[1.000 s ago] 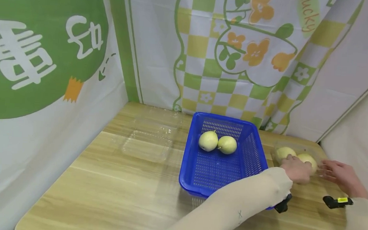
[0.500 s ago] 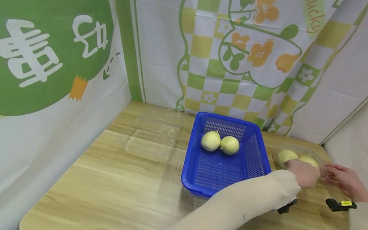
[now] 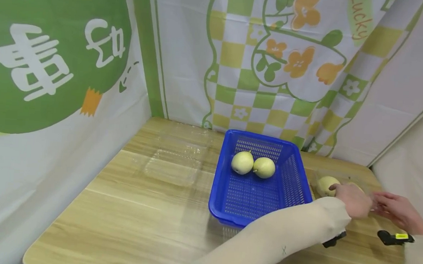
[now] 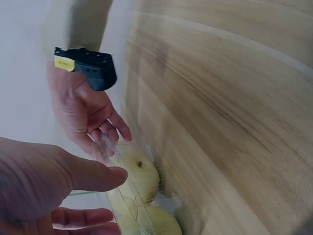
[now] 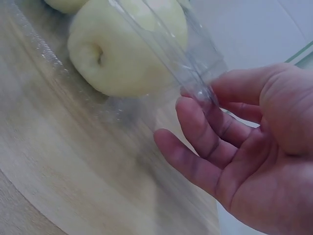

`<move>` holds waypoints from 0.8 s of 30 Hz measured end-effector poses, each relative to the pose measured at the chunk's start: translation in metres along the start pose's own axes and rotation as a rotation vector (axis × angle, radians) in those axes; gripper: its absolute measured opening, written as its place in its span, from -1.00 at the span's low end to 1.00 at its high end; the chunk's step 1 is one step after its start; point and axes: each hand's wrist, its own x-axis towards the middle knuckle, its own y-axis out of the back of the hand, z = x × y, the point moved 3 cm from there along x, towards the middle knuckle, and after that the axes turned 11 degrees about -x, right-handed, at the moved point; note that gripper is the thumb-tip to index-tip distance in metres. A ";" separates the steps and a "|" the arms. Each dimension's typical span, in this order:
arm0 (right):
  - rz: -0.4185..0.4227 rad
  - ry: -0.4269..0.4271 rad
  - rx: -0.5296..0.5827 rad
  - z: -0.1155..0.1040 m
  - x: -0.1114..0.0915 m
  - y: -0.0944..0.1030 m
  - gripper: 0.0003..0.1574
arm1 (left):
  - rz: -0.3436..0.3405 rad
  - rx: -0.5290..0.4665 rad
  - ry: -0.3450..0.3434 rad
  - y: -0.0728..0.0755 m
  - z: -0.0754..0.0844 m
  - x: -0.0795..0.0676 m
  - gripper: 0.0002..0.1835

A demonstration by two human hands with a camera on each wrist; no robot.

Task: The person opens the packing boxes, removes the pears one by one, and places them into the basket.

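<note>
At the table's right end, a clear plastic box (image 5: 193, 68) holds two pale yellow-green pears (image 5: 122, 56). In the right wrist view my right hand (image 3: 399, 211) pinches the box's rim at one corner between thumb and fingertips. My left hand (image 3: 355, 201) lies over the near side of the box, partly covering one pear in the head view. From the left wrist, its thumb and fingers look extended, the thumb tip touching the clear plastic edge. Two more pears (image 3: 253, 165) sit side by side at the back of a blue plastic basket (image 3: 217, 188).
Left of the basket, another clear plastic box (image 3: 174, 166) lies opened out on the wooden table (image 3: 120, 223). Printed cloth (image 3: 244, 62) hangs behind the table, and white sheeting (image 3: 410, 166) hangs at the right. My left forearm crosses the basket's near right corner.
My left hand has shifted right and toward me along the box, covering more of the right pear. My right hand stays at the box's right edge. The basket and its pears are unchanged.
</note>
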 end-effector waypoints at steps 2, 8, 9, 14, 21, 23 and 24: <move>-0.019 -0.004 -0.010 0.001 0.000 0.001 -0.65 | -0.004 0.022 -0.006 -0.001 0.002 0.000 -0.69; -0.045 -0.031 -0.102 0.004 -0.001 0.002 -0.70 | 0.020 0.005 -0.023 -0.003 -0.003 -0.006 -0.59; -0.046 -0.033 -0.106 0.005 -0.001 0.002 -0.70 | 0.025 0.022 -0.027 -0.004 -0.006 -0.007 -0.59; -0.105 -0.037 -0.040 0.005 -0.004 0.002 -0.67 | 0.064 0.153 -0.043 -0.009 -0.011 -0.013 -0.66; -0.113 -0.083 0.002 0.008 -0.004 0.000 -0.77 | 0.051 0.241 -0.045 -0.013 -0.008 -0.013 -0.66; -0.118 -0.087 0.004 0.009 -0.004 0.000 -0.78 | 0.055 0.237 -0.037 -0.014 -0.008 -0.012 -0.66; -0.126 -0.084 0.005 0.009 -0.004 0.001 -0.77 | 0.058 0.231 -0.033 -0.015 -0.008 -0.012 -0.66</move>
